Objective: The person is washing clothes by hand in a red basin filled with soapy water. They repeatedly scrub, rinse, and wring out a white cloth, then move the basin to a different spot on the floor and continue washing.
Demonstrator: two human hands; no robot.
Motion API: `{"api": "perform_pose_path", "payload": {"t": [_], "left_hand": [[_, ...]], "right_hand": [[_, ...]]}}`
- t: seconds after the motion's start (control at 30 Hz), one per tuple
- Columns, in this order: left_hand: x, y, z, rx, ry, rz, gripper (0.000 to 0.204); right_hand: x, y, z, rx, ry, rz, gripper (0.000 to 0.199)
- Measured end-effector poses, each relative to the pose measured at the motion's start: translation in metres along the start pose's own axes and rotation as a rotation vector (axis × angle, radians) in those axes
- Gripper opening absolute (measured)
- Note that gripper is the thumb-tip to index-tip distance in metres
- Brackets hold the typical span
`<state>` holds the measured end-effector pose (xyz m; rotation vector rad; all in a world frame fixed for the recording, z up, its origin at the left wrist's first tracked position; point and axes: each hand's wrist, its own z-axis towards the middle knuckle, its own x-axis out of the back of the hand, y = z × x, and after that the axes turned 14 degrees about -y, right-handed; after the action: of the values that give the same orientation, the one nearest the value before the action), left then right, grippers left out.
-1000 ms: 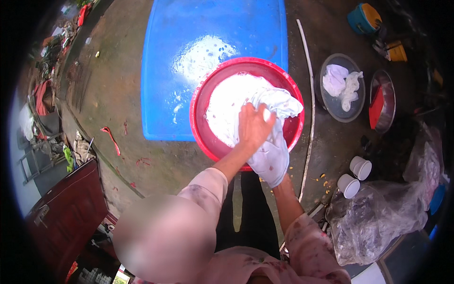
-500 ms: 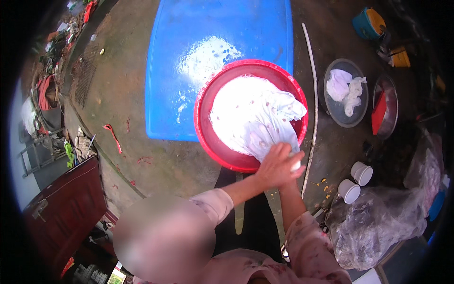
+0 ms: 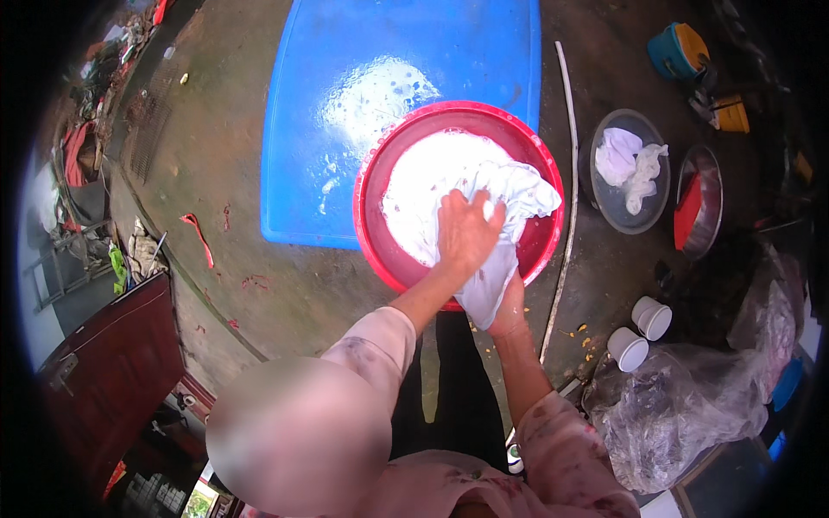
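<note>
A wet white garment with small dark spots (image 3: 527,200) lies bunched in the red basin (image 3: 553,168), among white suds (image 3: 423,186). From above, my left hand (image 3: 469,231) presses into it with bent fingers gripping the fabric. A fold of the garment hangs toward me over the basin's near rim. At this fold is my right hand (image 3: 509,309), holding the cloth from its right side; most of its fingers are hidden under the fabric.
The basin stands partly on a wet blue table (image 3: 298,164). To its right are a white pole (image 3: 572,164), a grey basin with white cloths (image 3: 661,203), a metal basin (image 3: 712,198), two white buckets (image 3: 628,349) and clear plastic sheeting (image 3: 673,406). A dark red door (image 3: 121,371) is at left.
My left hand has moved up and left, from beside my right hand onto the garment inside the basin. My right hand has shifted slightly left, and cloth now covers its fingers.
</note>
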<state>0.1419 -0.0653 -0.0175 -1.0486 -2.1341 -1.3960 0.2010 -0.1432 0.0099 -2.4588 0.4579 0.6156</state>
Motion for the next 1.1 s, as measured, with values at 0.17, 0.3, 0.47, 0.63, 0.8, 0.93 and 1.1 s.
{"api": "perform_pose_path", "payload": {"t": [0.17,0.3,0.47,0.63,0.8,0.93,1.1], "left_hand": [[-0.005,0.018,-0.062,-0.484,-0.107,-0.078,0.041],[0.011,0.004,-0.012,-0.327,0.072,0.001,0.037],[0.106,-0.048,0.015,-0.008,-0.535,-1.587,0.033],[0.158,-0.169,0.024,0.254,0.199,-0.879,0.038],[0.122,-0.244,0.028,0.280,0.209,0.008,0.060],[0.126,-0.209,0.022,0.188,0.353,0.096,0.061],[0.151,-0.058,-0.012,-0.581,-0.190,-0.157,0.075]], "right_hand": [[-0.038,-0.023,0.011,-0.392,0.358,-1.020,0.064],[0.009,-0.013,-0.008,0.175,-0.334,0.763,0.068],[0.007,-0.033,-0.007,0.193,-0.370,0.642,0.071],[0.024,-0.032,0.001,0.211,-0.096,0.301,0.049],[-0.003,-0.024,0.006,0.516,0.158,-0.069,0.039],[-0.023,-0.040,-0.007,0.464,0.291,-0.237,0.040],[-0.103,-0.069,-0.044,0.445,-0.010,-0.294,0.052]]}}
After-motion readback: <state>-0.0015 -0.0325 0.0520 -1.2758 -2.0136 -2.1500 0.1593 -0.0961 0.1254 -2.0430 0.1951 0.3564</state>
